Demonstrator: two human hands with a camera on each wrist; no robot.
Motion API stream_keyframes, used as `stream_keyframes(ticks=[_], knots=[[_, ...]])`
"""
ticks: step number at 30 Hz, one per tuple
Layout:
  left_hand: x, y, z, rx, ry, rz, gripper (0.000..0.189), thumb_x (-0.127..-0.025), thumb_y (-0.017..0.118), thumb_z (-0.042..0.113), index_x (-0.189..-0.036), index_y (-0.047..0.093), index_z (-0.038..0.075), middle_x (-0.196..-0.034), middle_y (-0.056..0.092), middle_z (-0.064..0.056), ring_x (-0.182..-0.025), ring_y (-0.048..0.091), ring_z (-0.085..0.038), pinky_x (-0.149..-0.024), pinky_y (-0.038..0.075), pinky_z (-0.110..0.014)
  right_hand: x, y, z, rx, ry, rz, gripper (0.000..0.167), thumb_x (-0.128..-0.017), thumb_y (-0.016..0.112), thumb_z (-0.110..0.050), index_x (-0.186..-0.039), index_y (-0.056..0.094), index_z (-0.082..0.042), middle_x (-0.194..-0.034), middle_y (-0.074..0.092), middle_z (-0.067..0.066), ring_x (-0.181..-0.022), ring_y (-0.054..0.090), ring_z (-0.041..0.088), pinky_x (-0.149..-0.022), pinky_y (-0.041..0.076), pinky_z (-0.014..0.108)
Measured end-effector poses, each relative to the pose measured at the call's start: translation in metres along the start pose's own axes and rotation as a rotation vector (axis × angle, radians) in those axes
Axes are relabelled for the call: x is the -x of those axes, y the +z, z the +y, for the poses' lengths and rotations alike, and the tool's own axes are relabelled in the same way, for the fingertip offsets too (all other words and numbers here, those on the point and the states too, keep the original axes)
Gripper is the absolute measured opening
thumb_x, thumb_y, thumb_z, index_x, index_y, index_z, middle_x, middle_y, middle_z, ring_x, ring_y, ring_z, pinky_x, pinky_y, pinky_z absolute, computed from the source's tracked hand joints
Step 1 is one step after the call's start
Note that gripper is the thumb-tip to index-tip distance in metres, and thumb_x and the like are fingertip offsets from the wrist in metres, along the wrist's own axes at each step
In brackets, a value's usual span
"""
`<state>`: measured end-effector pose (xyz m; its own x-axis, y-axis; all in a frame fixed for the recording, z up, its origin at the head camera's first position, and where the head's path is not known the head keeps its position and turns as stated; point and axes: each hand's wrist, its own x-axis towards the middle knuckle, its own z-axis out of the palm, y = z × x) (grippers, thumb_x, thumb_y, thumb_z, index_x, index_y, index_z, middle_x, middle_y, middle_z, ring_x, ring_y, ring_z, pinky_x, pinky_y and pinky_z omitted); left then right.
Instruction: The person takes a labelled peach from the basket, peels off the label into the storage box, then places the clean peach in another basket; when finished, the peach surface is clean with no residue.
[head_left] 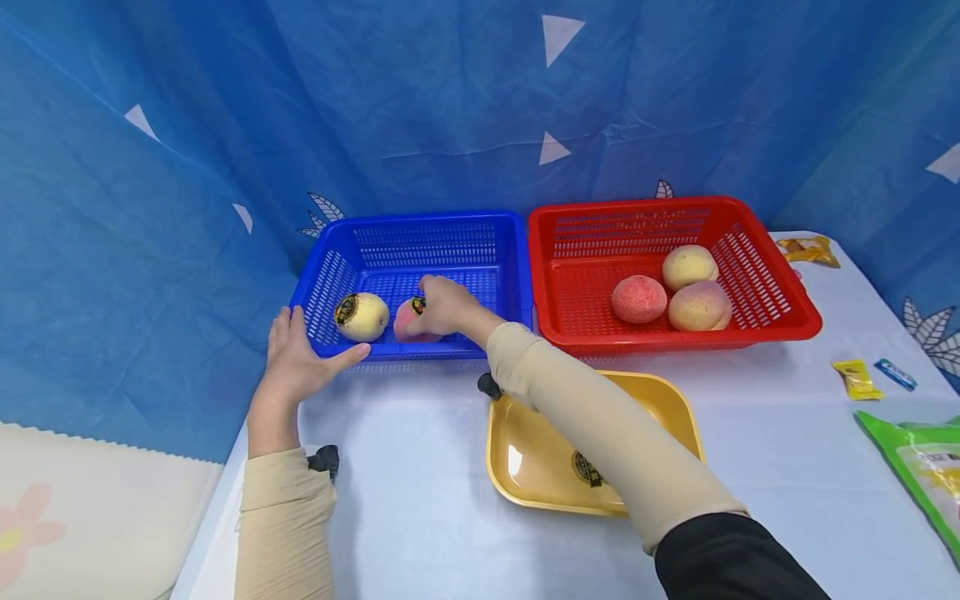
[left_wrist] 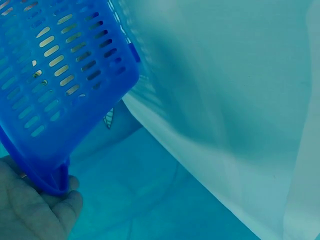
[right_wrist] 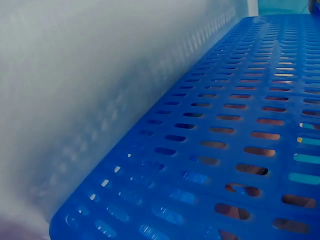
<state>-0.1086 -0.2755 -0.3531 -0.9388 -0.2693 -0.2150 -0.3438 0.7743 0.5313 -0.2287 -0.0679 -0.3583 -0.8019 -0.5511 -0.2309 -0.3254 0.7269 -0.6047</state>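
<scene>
In the head view, my right hand (head_left: 448,306) reaches into the blue basket (head_left: 517,267) and grips a pink peach (head_left: 408,321) that bears a dark label. To its left lies a pale yellow peach (head_left: 369,317), also with a dark label. My left hand (head_left: 294,360) rests at the basket's front left corner, its fingers fairly straight along the outer side and its thumb towards the front rim. The left wrist view has the left hand (left_wrist: 35,205) touching the blue rim (left_wrist: 47,182). Only the slotted basket wall (right_wrist: 220,115) fills the right wrist view, hiding the right hand's grip.
Right of the blue basket stands a red basket (head_left: 543,308) with a red peach (head_left: 639,299) and two yellowish peaches (head_left: 690,267). A gold tray (head_left: 525,492) lies under the right forearm. Small wrappers (head_left: 857,380) and a green bag (head_left: 907,442) lie at the right.
</scene>
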Motion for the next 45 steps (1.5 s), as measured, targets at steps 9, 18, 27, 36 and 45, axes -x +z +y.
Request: stream_keyframes(ticks=[9, 18, 27, 36, 45], knots=[[0.0, 0.001, 0.002, -0.01, 0.007, 0.0, 0.135, -0.077, 0.069, 0.071, -0.156, -0.016, 0.002, -0.163, -0.022, -0.022, -0.149, -0.018, -0.048, -0.115, 0.006, -0.073, 0.002, 0.001, 0.007, -0.099, -0.023, -0.076, 0.07, -0.082, 0.08, -0.033, -0.14, 0.047, -0.01, -0.126, 0.056, 0.009, -0.112, 0.057, 0.023, -0.094, 0.053, 0.032], [0.0, 0.002, 0.005, -0.013, 0.016, 0.003, 0.135, -0.077, 0.069, 0.071, -0.156, -0.015, 0.001, -0.163, -0.021, -0.023, -0.149, -0.017, -0.048, -0.115, 0.007, -0.074, 0.004, 0.005, 0.009, -0.094, -0.058, -0.085, 0.072, -0.084, 0.078, -0.039, -0.14, 0.043, -0.011, -0.126, 0.06, 0.009, -0.113, 0.059, 0.022, -0.098, 0.051, 0.035], [0.0, 0.001, 0.004, -0.014, 0.015, 0.0, 0.135, -0.077, 0.07, 0.07, -0.156, -0.015, 0.0, -0.163, -0.021, -0.023, -0.149, -0.016, -0.048, -0.115, 0.007, -0.073, 0.007, 0.0, 0.005, -0.095, -0.086, 0.045, 0.076, -0.073, 0.085, -0.039, -0.138, 0.051, -0.018, -0.124, 0.055, 0.007, -0.107, 0.057, 0.021, -0.088, 0.054, 0.032], [0.001, -0.001, 0.003, -0.014, 0.005, 0.021, 0.134, -0.078, 0.071, 0.069, -0.156, -0.012, -0.001, -0.163, -0.018, -0.026, -0.149, -0.009, -0.052, -0.114, 0.013, -0.074, 0.029, -0.024, 0.0, -0.134, -0.148, 0.137, 0.085, -0.073, 0.088, -0.035, -0.145, 0.045, -0.019, -0.124, 0.045, 0.009, -0.098, 0.059, 0.019, -0.083, 0.056, 0.031], [0.001, -0.002, 0.004, -0.018, -0.012, 0.013, 0.133, -0.078, 0.071, 0.068, -0.155, -0.013, -0.002, -0.162, -0.019, -0.027, -0.149, -0.013, -0.051, -0.113, 0.012, -0.074, 0.06, -0.054, 0.011, -0.18, -0.237, 0.225, 0.079, -0.072, 0.089, -0.026, -0.141, 0.049, -0.025, -0.124, 0.043, 0.003, -0.111, 0.048, 0.021, -0.086, 0.056, 0.029]])
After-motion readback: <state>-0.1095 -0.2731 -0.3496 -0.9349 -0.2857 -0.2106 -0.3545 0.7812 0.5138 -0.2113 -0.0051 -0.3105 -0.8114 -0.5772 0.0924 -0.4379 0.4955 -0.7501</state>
